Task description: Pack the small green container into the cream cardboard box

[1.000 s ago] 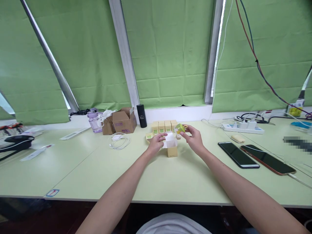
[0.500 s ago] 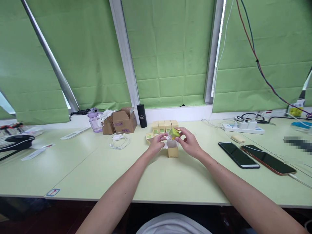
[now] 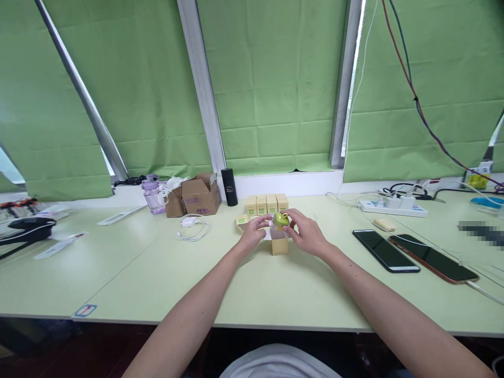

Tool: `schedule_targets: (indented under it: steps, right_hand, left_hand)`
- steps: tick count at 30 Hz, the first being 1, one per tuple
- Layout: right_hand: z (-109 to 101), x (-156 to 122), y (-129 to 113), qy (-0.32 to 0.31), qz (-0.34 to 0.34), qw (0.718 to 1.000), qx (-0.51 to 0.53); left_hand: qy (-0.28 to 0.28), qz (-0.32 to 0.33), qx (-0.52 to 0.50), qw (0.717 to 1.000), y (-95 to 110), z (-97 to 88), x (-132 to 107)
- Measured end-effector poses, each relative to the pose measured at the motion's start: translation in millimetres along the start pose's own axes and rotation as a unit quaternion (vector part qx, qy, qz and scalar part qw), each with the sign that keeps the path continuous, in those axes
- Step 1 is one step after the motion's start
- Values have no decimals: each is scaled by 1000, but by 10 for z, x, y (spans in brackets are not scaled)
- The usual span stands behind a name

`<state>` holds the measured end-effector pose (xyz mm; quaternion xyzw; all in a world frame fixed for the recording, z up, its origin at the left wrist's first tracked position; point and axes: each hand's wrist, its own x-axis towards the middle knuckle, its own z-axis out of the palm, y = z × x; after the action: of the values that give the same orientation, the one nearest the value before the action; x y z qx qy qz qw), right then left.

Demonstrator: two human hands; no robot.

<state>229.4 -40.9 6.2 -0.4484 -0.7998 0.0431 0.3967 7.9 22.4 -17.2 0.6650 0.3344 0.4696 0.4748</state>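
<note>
A small tan carton [image 3: 279, 245] stands open on the pale green table [image 3: 252, 283] in front of me. My right hand [image 3: 307, 233] pinches a small green round item [image 3: 281, 219] right at the carton's mouth. My left hand [image 3: 254, 234] grips the carton's left side and its white flap. Behind them a row of several shut tan cartons [image 3: 266, 203] with green labels stands near the window sill. A flat green-labelled piece [image 3: 241, 221] lies left of my left hand.
Two dark phones [image 3: 409, 253] lie at the right, with a white power strip [image 3: 392, 208] behind them. A coiled white cable [image 3: 192, 228], brown cardboard boxes [image 3: 197, 196], a purple bottle [image 3: 151, 196] and a black cylinder [image 3: 229, 187] stand at the back left.
My right hand carried the green item leftward and down from beside the row of cartons onto the open carton's mouth. My left hand stayed on the carton.
</note>
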Motion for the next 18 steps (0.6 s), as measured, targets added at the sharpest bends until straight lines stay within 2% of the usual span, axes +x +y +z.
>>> schedule_targets:
  steps: [8,18]
  right_hand:
    - [-22,-35,-73,-30,-11,999,-34]
    - [4,-58,-105,-32,-22,999,-38]
  left_hand:
    - [3,0,23,1000,9,-6,-15]
    - [-2,-10,35,999,53,-5,-48]
